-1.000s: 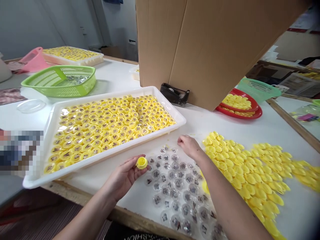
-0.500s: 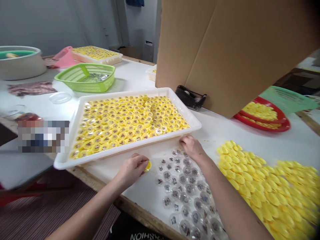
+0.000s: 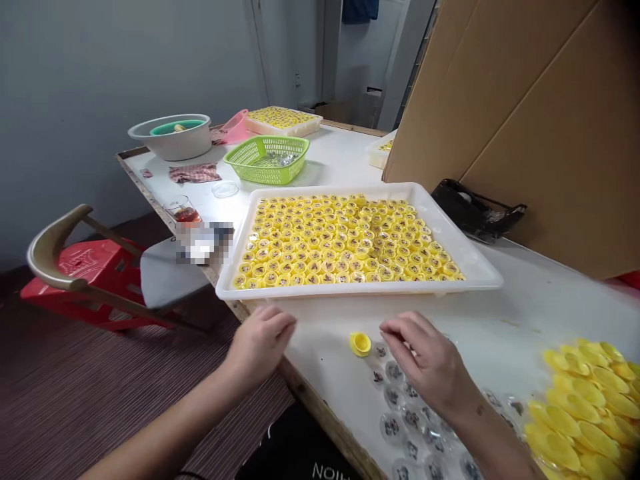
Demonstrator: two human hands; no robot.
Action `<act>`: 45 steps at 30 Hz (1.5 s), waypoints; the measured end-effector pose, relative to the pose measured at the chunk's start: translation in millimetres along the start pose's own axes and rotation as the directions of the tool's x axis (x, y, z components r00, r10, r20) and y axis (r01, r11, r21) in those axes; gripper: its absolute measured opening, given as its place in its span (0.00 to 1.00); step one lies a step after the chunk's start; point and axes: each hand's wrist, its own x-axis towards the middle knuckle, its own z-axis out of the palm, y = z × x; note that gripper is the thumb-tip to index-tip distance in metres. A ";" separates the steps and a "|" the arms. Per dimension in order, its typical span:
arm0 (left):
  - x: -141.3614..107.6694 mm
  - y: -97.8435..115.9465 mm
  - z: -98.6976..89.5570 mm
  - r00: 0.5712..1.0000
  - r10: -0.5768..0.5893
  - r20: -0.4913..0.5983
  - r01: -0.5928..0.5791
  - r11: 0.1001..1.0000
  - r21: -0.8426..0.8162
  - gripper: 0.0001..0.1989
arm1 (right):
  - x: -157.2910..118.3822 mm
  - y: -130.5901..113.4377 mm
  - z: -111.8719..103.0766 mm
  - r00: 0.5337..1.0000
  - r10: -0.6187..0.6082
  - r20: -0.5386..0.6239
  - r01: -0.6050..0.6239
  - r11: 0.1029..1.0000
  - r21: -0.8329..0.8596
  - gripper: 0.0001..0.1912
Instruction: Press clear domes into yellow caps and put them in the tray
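If the right hand point(image 3: 427, 363), fingertips together, swept left, it could knock over the small round yellow plastic cup point(image 3: 361, 344) between both hands; whether the left hand point(image 3: 261, 339) has its fingers closed, I cannot tell.

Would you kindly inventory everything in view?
Loose cup: one, yellow, front
Discs: many, clear, front
Oval pieces: many, yellow, right
Cup tray: one, white, centre
Rear containers: two, white, back
Tape dispenser: one, black, right
Cardboard: one, brown, right
Basket: one, green, back
Basin: one, grey, back
Vessel: one, pink, back
Cloth: one, reddish, left
Glass: one, clear, left
Stool: one, red, left
Chair: one, tan, left
Table: one, white, centre
Left hand, right hand: two, bare, front
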 end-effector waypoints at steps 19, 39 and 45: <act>-9.9 -49.8 -16.0 0.960 -0.269 -0.071 0.260 0.777 0.573 0.19 | -4.5 -10.6 20.6 0.997 -0.046 0.068 0.044 0.999 0.031 0.08; 10.1 -16.7 -12.8 0.929 -0.316 0.193 0.149 0.796 0.586 0.22 | -33.8 92.5 -60.3 0.920 0.365 -0.145 -0.388 0.903 -0.187 0.07; 17.0 15.2 12.3 0.958 -0.172 0.229 0.035 0.864 0.502 0.15 | -18.0 106.2 -44.8 0.927 0.366 0.086 -0.336 0.909 -0.247 0.08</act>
